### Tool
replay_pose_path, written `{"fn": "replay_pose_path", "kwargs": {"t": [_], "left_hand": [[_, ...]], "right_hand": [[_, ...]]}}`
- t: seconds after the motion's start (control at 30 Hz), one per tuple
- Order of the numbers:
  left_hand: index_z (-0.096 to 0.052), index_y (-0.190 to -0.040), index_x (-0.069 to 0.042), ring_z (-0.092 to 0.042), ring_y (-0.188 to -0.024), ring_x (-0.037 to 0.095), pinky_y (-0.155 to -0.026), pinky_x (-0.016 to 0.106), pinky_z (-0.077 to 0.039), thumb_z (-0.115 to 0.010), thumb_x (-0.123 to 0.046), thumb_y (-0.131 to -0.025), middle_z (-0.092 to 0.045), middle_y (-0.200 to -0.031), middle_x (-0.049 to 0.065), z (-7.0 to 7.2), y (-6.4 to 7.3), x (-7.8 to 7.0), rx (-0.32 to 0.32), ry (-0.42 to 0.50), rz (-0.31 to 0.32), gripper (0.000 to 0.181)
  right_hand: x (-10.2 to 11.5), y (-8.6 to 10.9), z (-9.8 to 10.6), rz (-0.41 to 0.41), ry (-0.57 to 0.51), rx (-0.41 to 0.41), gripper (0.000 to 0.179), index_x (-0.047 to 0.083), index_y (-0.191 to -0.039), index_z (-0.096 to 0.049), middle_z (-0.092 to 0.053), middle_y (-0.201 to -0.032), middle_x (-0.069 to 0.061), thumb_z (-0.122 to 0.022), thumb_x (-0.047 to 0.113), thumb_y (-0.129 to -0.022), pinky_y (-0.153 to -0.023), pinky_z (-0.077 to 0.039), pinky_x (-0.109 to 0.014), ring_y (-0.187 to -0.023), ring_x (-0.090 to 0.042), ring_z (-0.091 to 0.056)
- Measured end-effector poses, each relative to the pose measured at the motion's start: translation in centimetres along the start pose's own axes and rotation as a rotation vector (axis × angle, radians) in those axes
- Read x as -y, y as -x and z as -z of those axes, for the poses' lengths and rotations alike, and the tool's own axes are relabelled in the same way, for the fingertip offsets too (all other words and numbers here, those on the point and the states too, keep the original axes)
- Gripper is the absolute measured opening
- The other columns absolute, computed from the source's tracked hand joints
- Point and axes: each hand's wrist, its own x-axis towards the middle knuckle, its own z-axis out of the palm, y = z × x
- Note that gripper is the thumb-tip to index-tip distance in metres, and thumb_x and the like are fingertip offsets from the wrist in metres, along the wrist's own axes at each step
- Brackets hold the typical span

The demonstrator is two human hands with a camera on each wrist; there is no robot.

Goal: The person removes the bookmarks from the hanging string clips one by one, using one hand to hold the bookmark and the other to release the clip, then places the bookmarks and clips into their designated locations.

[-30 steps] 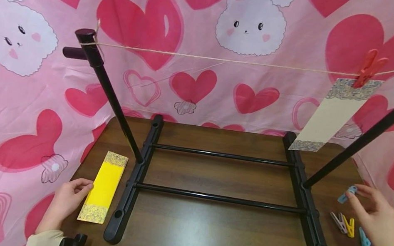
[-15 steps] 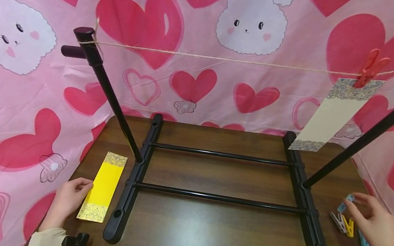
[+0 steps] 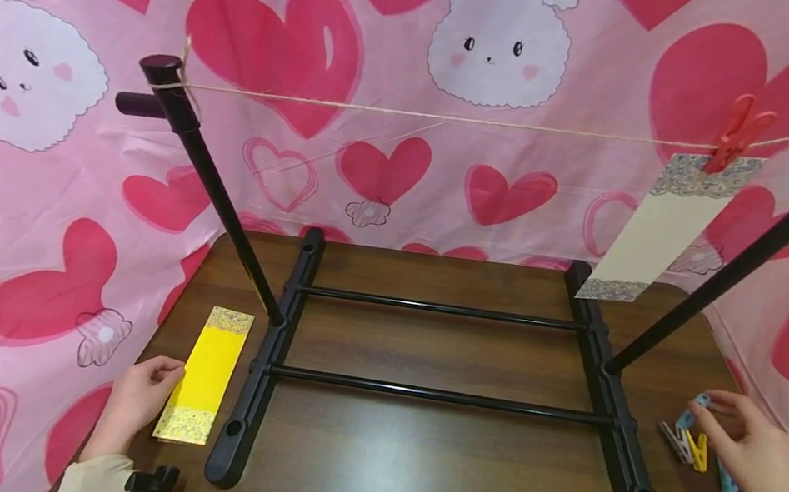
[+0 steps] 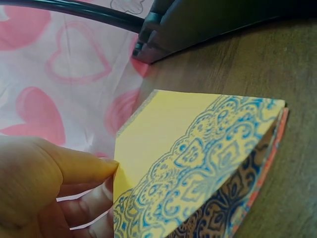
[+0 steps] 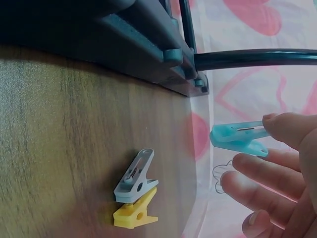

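My left hand pinches the left edge of a yellow card strip with patterned ends, at the table's left. In the left wrist view its near end is lifted off another patterned card with an orange-red edge underneath. At the right, my right hand holds a light-blue clothespin by its end between thumb and finger, above the table. Below it lie a grey clothespin, a yellow clothespin and another blue clothespin, partly hidden by the hand.
A black frame stands between the hands, its posts leaning outward. Twine stretches between the post tops. From it hangs a cream card under a red clothespin. Pink heart-printed cloth encloses the table.
The blue clothespin in my right hand has turned more upright, and that hand has shifted slightly down. My left hand keeps its pinch on the yellow card with hardly any movement.
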Motion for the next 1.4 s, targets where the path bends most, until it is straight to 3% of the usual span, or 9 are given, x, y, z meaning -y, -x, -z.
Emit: {"fn": "replay_pose_path", "kwargs": {"t": [0.2,0.33,0.47,0.63,0.73,0.83,1.1,1.4], "left_hand": [[-0.064,-0.122,0.014,-0.064,-0.085,0.031,-0.073,0.033,-0.056,-0.059,-0.01,-0.104,-0.07,-0.102,0.029,-0.1,0.0,0.1,-0.011,-0.003,-0.017,0.031],[-0.064,-0.121,0.014,-0.064,-0.083,0.03,-0.07,0.029,-0.054,-0.06,-0.01,-0.103,-0.07,-0.099,0.027,-0.1,-0.1,0.3,-0.016,-0.005,-0.021,0.03],[-0.064,-0.121,0.014,-0.063,-0.082,0.029,-0.068,0.028,-0.052,-0.06,-0.01,-0.103,-0.07,-0.097,0.026,-0.1,-0.3,0.4,-0.008,-0.007,-0.01,0.031],[-0.064,-0.12,0.014,-0.063,-0.083,0.03,-0.07,0.03,-0.053,-0.061,-0.01,-0.102,-0.07,-0.098,0.026,-0.1,-0.4,0.3,0.0,-0.019,-0.004,0.03],[-0.064,-0.12,0.014,-0.063,-0.084,0.031,-0.071,0.032,-0.053,-0.061,-0.01,-0.102,-0.07,-0.098,0.027,-0.2,-0.5,0.3,-0.005,-0.029,-0.011,0.03],[-0.065,-0.12,0.014,-0.063,-0.084,0.031,-0.072,0.034,-0.054,-0.061,-0.009,-0.102,-0.07,-0.099,0.027,-0.2,-0.6,0.4,-0.008,-0.035,-0.012,0.03],[-0.063,-0.121,0.014,-0.064,-0.085,0.032,-0.083,0.052,-0.057,-0.061,-0.011,-0.103,-0.069,-0.103,0.03,-0.4,-0.8,0.5,0.022,-0.05,0.017,0.031],[-0.064,-0.121,0.013,-0.064,-0.086,0.033,-0.086,0.056,-0.056,-0.061,-0.012,-0.103,-0.07,-0.103,0.029,-0.7,-0.9,0.6,0.025,-0.058,0.031,0.031]], "right_hand": [[-0.1,0.0,0.0,0.005,0.007,0.013,0.054,-0.01,-0.122,-0.057,-0.064,-0.113,-0.039,-0.073,0.036,-0.099,-0.049,-0.045,-0.024,-0.067,-0.034,-0.067],[-0.5,0.0,0.0,0.003,0.009,0.037,0.055,-0.01,-0.122,-0.057,-0.066,-0.111,-0.038,-0.072,0.038,-0.099,-0.049,-0.044,-0.025,-0.065,-0.027,-0.065],[-0.9,-0.1,0.0,0.002,0.01,0.078,0.053,-0.009,-0.12,-0.058,-0.069,-0.101,-0.034,-0.07,0.039,-0.1,-0.052,-0.045,-0.029,-0.067,-0.028,-0.067],[-1.1,-0.1,0.0,0.002,-0.005,0.173,0.049,-0.008,-0.12,-0.057,-0.072,-0.092,-0.026,-0.064,0.038,-0.104,-0.05,-0.041,-0.028,-0.053,-0.015,-0.056],[-1.2,0.0,0.0,-0.017,-0.008,0.258,0.049,-0.008,-0.121,-0.056,-0.072,-0.092,-0.029,-0.059,0.039,-0.106,-0.048,-0.041,-0.03,-0.051,-0.017,-0.054],[-1.6,-0.1,-0.1,-0.012,0.004,0.3,0.05,-0.01,-0.119,-0.057,-0.072,-0.093,-0.029,-0.06,0.039,-0.106,-0.05,-0.044,-0.03,-0.06,-0.017,-0.059],[-2.3,-0.4,-0.4,0.014,0.043,0.328,0.048,-0.01,-0.111,-0.061,-0.07,-0.084,-0.014,-0.061,0.037,-0.105,-0.055,-0.048,-0.033,-0.066,-0.018,-0.058],[-2.3,-0.1,-0.7,0.014,0.038,0.357,0.043,-0.008,-0.106,-0.064,-0.07,-0.082,-0.01,-0.062,0.035,-0.104,-0.055,-0.047,-0.032,-0.067,-0.018,-0.06]]}}
